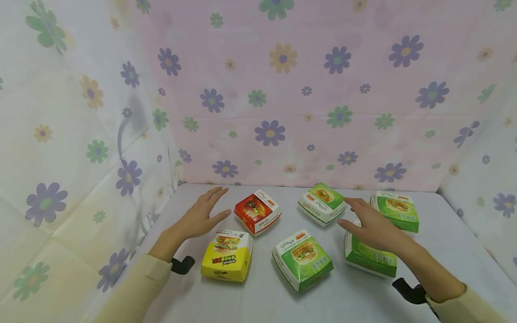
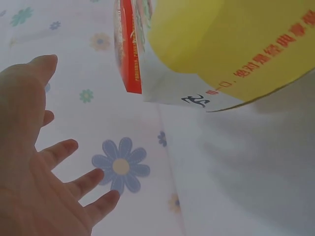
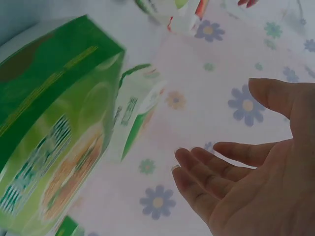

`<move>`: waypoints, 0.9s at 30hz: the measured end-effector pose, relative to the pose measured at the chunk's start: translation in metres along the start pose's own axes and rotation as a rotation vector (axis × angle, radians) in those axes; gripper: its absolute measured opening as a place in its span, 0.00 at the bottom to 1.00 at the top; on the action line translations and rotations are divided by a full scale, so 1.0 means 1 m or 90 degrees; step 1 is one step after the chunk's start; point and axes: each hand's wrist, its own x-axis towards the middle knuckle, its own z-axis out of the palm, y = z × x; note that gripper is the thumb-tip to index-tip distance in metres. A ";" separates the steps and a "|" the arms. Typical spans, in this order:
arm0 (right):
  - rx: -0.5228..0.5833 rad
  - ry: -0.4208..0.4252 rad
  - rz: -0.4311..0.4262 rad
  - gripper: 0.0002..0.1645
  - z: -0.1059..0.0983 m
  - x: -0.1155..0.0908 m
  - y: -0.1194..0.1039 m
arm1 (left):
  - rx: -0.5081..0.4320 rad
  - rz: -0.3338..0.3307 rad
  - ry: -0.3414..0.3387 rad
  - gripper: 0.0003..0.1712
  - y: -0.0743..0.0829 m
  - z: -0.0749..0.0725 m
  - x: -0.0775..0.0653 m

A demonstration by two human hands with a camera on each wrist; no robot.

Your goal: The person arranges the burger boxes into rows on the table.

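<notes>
My left hand (image 1: 199, 218) hovers at the left, holding nothing, fingers spread. Its thumb is nearest a red and white burger box (image 1: 256, 212), and a yellow and white burger box (image 1: 227, 256) sits just below it. In the left wrist view the yellow box (image 2: 197, 39) is large beside the open hand (image 2: 44, 167). My right hand (image 1: 375, 228), also holding nothing, is above a green burger box (image 1: 369, 256) and partly hides it. Just left of those fingers lies another green and white box (image 1: 322, 202). The right wrist view shows the hand (image 3: 261, 182) apart from a green box (image 3: 64, 123).
A green box (image 1: 303, 260) lies front centre on the white table (image 1: 258, 300), and another (image 1: 396, 210) at the back right. Flower-printed cloth (image 1: 299, 103) stands behind and along both sides. Dark curved pieces (image 1: 182, 265) stick out at both wrists.
</notes>
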 end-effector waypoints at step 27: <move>0.089 -0.055 0.000 0.40 0.042 0.049 -0.047 | -0.094 -0.020 -0.050 0.44 0.004 0.000 0.020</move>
